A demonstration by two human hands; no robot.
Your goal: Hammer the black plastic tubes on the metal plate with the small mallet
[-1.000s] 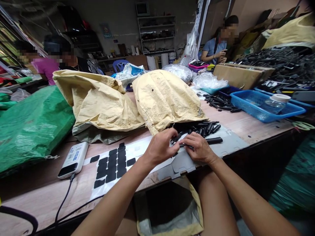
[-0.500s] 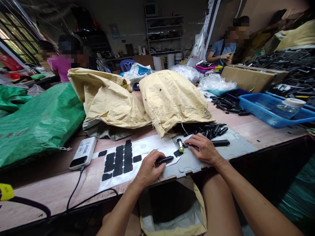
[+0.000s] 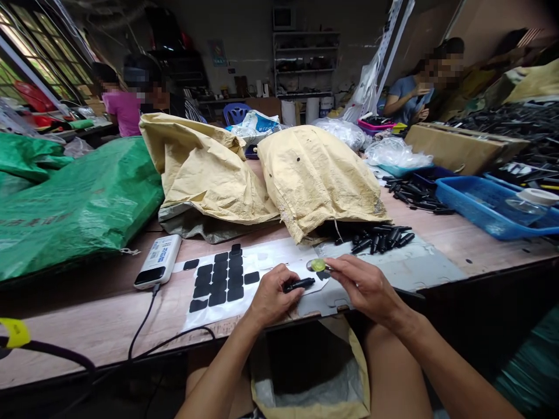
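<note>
My left hand is closed on a small black cylindrical part, which lies low at the table's front edge. In my right hand is a small hammer with a metal head and a yellow-green face. Its head is raised a little above the table, close to the black part but apart from it. Most of the hammer's handle is hidden by my fingers. Beneath both hands lies a grey board. A dark flat piece sits behind the hammer head. Black rounded-square pads cover a white sheet to the left.
Several black parts are piled behind my right hand, before a cream sack. A power bank with a cable stands left. A blue tray is at right. Below the edge hangs an open bag. Other people sit farther back.
My right hand has lifted the hammer off the board and tilted its head, so the yellow-green face turns toward me. My left hand keeps the black part. The view has shifted slightly.
</note>
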